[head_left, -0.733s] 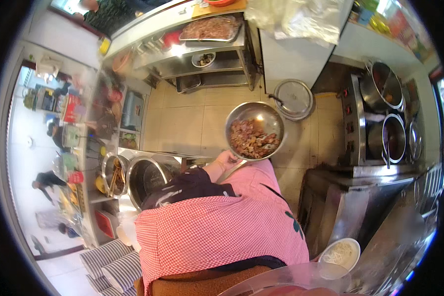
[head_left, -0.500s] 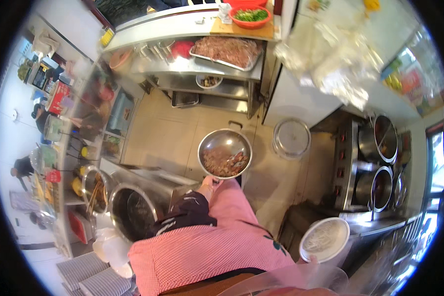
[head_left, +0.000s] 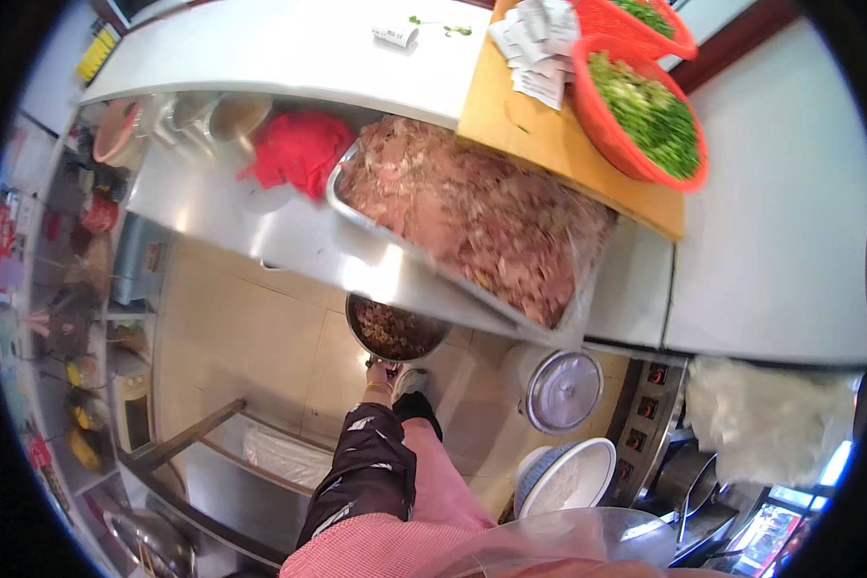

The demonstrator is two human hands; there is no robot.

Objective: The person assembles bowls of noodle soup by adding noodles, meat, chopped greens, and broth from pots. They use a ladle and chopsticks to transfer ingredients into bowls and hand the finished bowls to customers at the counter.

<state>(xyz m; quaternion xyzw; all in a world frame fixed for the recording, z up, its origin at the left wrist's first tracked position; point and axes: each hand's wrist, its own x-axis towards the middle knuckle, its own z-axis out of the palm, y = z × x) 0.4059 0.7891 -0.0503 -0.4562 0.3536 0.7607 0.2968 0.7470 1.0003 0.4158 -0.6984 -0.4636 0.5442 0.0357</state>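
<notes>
Holds a round, silvery metal pan [head_left: 405, 360] of browned, chopped meat [head_left: 395, 332] with the left hand [head_left: 383, 369], in a closed grip at its near side, over the tan tiled floor [head_left: 260, 337] and partly behind the front edge of the stainless-steel desk [head_left: 197, 197]. Cannot see the right hand, nor tell its grip. Has a deep white bowl [head_left: 537, 472] with a blue-patterned outside tilted at the right.

Could knock the pan's far rim against the desk if raised without backing off first. Could let the pan twist, because of being held at one side only, and tip meat onto the floor or the pale shoe [head_left: 411, 383] close by. Could then slip on greasy tiles. Might jolt the film-covered metal tray [head_left: 395, 241] of pinkish meat near the desk's front edge. Could spill the bowl through further tilting.
</notes>
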